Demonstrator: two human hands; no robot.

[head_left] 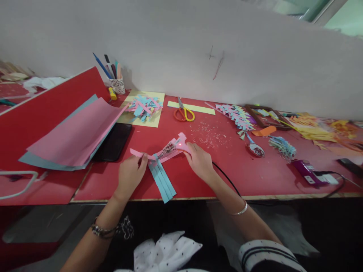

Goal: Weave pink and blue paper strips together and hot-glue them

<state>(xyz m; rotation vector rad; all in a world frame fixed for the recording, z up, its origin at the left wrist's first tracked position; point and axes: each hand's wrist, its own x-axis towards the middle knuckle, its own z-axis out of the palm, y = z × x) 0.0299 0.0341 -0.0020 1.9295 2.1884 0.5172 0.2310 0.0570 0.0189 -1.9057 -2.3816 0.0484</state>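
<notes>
My right hand [199, 160] is wrapped round a pink hot glue gun [183, 144] with a small red light on its body. The gun's nozzle end points left toward the paper strips, and a black cord trails from it. My left hand [132, 170] pinches a pink paper strip [137, 152] near its end. Blue paper strips [163, 181] lie just right of that hand, reaching toward the table's front edge. The nozzle is close to where pink and blue paper meet; whether it touches them I cannot tell.
Scissors [184, 113] and a pile of pink and blue paper pieces [146, 107] lie behind. Left are a black phone [113, 141] and pink sheets [76, 136]. Right are a spoon [255, 147], a fringed paper garland [236, 116] and a purple power socket box [307, 172].
</notes>
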